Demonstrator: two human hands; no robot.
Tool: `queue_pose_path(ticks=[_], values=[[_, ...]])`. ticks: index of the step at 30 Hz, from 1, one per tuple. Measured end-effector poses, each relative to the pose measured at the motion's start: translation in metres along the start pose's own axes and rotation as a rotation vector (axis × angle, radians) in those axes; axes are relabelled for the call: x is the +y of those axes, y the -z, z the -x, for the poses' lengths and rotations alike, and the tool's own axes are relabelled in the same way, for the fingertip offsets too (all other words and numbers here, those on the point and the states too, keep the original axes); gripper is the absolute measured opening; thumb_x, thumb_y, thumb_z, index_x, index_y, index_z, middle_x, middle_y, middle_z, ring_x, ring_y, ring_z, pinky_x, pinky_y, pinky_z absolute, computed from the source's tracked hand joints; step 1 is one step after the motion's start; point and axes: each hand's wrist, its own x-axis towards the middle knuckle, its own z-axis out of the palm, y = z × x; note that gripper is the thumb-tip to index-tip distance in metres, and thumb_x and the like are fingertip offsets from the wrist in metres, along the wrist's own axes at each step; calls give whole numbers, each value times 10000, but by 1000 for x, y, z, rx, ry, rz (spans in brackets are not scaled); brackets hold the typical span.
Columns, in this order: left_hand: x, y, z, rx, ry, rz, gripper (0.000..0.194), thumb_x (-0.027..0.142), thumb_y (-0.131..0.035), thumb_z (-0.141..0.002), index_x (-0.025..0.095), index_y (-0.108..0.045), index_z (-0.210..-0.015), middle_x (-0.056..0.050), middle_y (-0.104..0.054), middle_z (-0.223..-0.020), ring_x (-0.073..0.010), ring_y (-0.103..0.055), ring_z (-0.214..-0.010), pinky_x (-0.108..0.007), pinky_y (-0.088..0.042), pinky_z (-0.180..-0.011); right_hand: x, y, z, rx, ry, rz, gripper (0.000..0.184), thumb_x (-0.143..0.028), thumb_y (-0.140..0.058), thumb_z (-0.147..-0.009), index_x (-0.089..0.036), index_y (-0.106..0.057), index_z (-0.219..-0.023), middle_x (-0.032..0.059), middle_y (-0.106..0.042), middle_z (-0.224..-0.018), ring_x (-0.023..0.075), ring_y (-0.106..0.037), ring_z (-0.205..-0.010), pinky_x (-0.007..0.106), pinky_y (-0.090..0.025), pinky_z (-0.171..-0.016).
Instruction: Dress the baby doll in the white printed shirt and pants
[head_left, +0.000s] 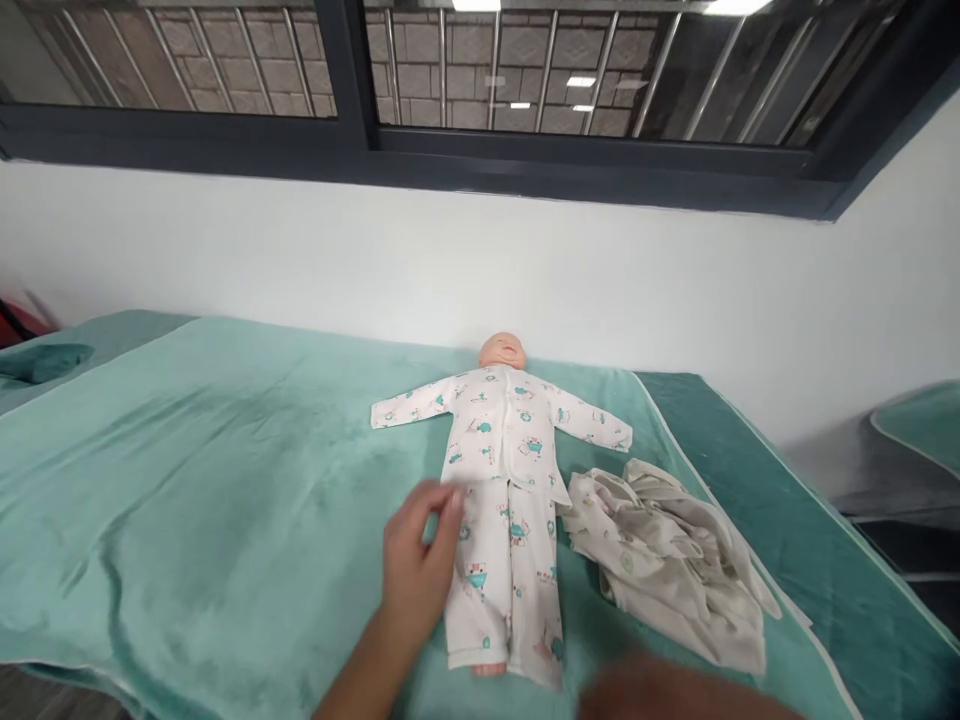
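A baby doll (504, 440) in white printed pyjamas lies on its back on a teal blanket (210, 480), arms spread, head toward the wall. My left hand (420, 565) reaches in from below, fingers curled loosely, beside the doll's hip and trouser leg, and it holds nothing that I can see. My right hand (660, 695) is only a blurred shape at the bottom edge, below the doll's feet; its fingers do not show. A crumpled cream garment (667, 560) lies to the right of the doll's legs.
The blanket covers a padded table (787, 520) against a white wall (300, 250) under a barred window (480, 70). A second teal-covered surface (919, 420) stands at the far right. A dark green cloth (41, 362) lies at the far left.
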Motion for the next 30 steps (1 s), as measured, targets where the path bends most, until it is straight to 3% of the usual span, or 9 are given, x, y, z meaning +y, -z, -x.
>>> queue_pose_path(ticks=[2, 4, 6, 8, 10, 12, 16, 22, 30], values=[[8, -33, -66, 13, -47, 39, 211, 344, -526, -956, 226, -698, -927, -30, -716, -957, -167, -643, -895, -262, -514, -782, 5, 20, -33, 149, 49, -53, 283, -516, -545, -919, -282, -695, -969, 43, -699, -962, 201, -686, -863, 336, -536, -728], [8, -62, -123, -96, -90, 57, 215, 290, -511, -945, 221, -709, -990, -45, -728, -1093, -188, -647, -1044, -306, -507, -933, 13, 45, -89, 512, 50, -74, 277, -465, -498, -950, -237, -655, -948, 53, -695, -952, 196, -652, -864, 338, -501, -775], [-1, -86, -163, -214, -84, 34, 270, 221, -494, -922, 212, -704, -1092, -60, -705, -1231, -203, -638, -1121, -350, -484, -1027, 24, 66, -151, 926, -31, -11, 215, -402, -498, -945, -225, -619, -946, 57, -684, -944, 200, -616, -850, 327, -451, -752], [-16, -104, -182, -264, -124, -46, 349, 150, -460, -892, 208, -705, -1133, -69, -701, -1257, -218, -632, -1147, -383, -467, -1063, 37, 78, -200, 1048, -139, 79, 145, -316, -477, -936, -216, -582, -929, 59, -668, -919, 204, -596, -834, 315, -409, -724], [-32, -114, -186, -276, -176, -99, 416, 102, -421, -865, 221, -715, -1135, -58, -720, -1218, -222, -633, -1143, -399, -462, -1070, 49, 82, -227, 1015, -186, 145, 109, -311, -490, -923, -219, -547, -911, 49, -658, -914, 203, -581, -810, 305, -375, -696], [-43, -116, -184, -285, -184, -81, 463, 71, -403, -838, 238, -717, -1135, -36, -730, -1191, -210, -633, -1139, -389, -463, -1068, 57, 83, -235, 960, -185, 160, 118, -340, -519, -909, -224, -528, -886, 37, -655, -917, 197, -576, -801, 297, -362, -688], [-50, -111, -179, -234, -108, 9, 449, 62, -416, -820, 238, -711, -1109, -26, -724, -1187, -196, -627, -1143, -369, -473, -1055, 56, 82, -228, 909, -178, 167, 143, -348, -551, -886, -226, -512, -823, 21, -638, -877, 180, -565, -761, 284, -347, -671], [-48, -108, -177, -194, -44, 25, 394, 73, -435, -829, 222, -715, -1063, -40, -727, -1172, -203, -632, -1124, -394, -475, -1045, 52, 82, -228, 930, -169, 173, 153, -328, -569, -871, -226, -496, -783, 6, -612, -818, 165, -536, -707, 277, -326, -648], [-54, -107, -176, -173, -74, 20, 373, 88, -435, -846, 212, -717, -1055, -52, -736, -1151, -209, -647, -1116, -404, -475, -1052, 52, 80, -228, 958, -193, 248, 142, -283, -562, -845, -220, -512, -728, 34, -624, -767, 174, -513, -682, 291, -301, -629]])
